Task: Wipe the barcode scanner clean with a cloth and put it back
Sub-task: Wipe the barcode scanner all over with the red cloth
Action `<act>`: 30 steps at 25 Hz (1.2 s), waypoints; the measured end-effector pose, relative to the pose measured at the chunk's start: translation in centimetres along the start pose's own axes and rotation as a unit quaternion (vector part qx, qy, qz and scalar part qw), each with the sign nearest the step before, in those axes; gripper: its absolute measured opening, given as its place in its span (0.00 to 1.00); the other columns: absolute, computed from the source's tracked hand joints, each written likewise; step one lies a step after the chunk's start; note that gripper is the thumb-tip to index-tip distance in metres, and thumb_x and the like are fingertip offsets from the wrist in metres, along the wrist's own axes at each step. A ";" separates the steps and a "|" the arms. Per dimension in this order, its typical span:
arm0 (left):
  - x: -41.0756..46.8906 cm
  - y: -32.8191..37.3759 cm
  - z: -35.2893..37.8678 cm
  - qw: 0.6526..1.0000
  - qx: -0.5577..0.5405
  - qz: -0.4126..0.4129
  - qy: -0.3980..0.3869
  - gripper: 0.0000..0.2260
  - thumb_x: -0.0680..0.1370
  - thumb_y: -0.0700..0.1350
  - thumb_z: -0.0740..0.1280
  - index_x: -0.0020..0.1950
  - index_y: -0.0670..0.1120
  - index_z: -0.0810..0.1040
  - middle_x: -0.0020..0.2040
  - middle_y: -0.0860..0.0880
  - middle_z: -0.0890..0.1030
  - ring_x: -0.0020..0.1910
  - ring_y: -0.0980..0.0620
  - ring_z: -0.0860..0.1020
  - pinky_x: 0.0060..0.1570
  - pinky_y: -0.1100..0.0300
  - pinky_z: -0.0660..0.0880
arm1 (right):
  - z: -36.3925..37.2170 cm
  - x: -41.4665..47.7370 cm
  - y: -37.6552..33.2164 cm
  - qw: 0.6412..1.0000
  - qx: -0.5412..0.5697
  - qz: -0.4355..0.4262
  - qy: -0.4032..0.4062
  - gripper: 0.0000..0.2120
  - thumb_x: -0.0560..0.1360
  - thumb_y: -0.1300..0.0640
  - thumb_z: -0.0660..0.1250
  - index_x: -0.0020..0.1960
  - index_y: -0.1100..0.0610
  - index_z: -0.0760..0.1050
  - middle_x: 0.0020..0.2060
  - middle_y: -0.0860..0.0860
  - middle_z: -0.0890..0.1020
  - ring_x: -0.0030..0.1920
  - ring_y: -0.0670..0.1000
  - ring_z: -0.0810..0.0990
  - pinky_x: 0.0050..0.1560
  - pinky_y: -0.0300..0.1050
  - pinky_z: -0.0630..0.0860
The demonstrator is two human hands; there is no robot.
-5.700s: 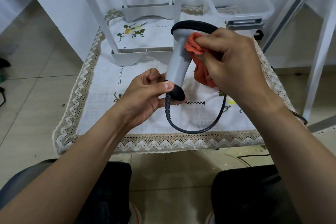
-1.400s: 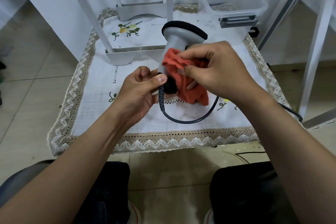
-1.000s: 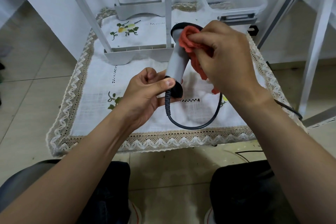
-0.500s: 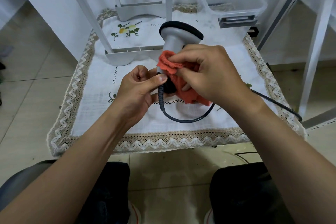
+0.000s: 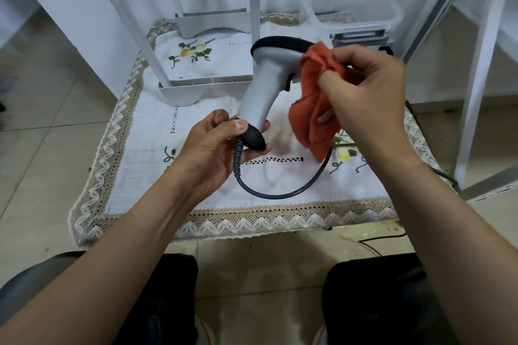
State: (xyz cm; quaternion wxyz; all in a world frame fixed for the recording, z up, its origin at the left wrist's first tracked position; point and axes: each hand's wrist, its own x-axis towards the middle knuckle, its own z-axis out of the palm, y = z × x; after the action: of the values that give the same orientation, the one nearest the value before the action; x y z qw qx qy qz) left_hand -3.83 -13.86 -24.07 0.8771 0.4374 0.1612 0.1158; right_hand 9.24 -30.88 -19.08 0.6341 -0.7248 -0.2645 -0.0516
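Since half a second ago the cloth (image 5: 314, 120) has gone from low on the grip up to the side of the head of the barcode scanner (image 5: 262, 87), and the right hand (image 5: 367, 89) has risen with it. That hand pinches the orange cloth between thumb and curled fingers, its top corner touching the head's right edge and the rest hanging loose. The left hand (image 5: 208, 152) grips the dark butt of the handle, holding the scanner upright and tilted above the table (image 5: 134, 176).

Wiping is the step in hand, and putting the scanner back is not yet begun. The next move likely calls for a firm press of cloth over the head, with the left hand turning the body to bring unwiped faces round.

Facing away, the scan window cannot be seen; the trigger is mostly behind the cloth. Beyond its loop, the cable (image 5: 280, 194) passes under the right forearm. Which spot counts as the scanner's place I cannot tell.
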 end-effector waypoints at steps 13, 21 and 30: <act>-0.4 -0.1 0.1 0.995 -0.028 -0.016 -0.096 0.11 0.80 0.33 0.64 0.44 0.46 0.66 0.65 0.34 0.81 0.57 0.41 0.85 0.50 0.44 0.82 | -0.1 0.9 2.0 0.921 0.193 0.296 -0.163 0.07 0.78 0.67 0.67 0.50 0.61 0.84 0.42 0.58 0.85 0.48 0.60 0.87 0.50 0.57 0.86; -0.7 -0.3 0.5 0.972 -0.132 -0.070 -0.180 0.13 0.78 0.36 0.71 0.50 0.45 0.67 0.69 0.35 0.78 0.58 0.42 0.84 0.52 0.45 0.82 | 0.3 0.8 1.8 0.842 0.369 0.292 -0.262 0.08 0.75 0.56 0.66 0.51 0.58 0.81 0.46 0.51 0.83 0.51 0.52 0.85 0.54 0.52 0.82; -0.6 -0.4 0.2 0.958 -0.146 -0.116 -0.217 0.13 0.81 0.38 0.66 0.63 0.36 0.81 0.68 0.39 0.80 0.60 0.47 0.83 0.53 0.51 0.82 | 1.4 0.4 1.8 0.869 0.352 0.274 -0.215 0.11 0.76 0.51 0.69 0.53 0.57 0.82 0.41 0.51 0.82 0.40 0.51 0.83 0.52 0.53 0.82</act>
State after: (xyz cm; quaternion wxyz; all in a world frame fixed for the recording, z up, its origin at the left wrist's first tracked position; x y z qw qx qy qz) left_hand -4.28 -14.43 -24.14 0.9528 0.2973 -0.0017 -0.0618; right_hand 10.07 -29.54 -20.74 0.7632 -0.4901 -0.1861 0.3779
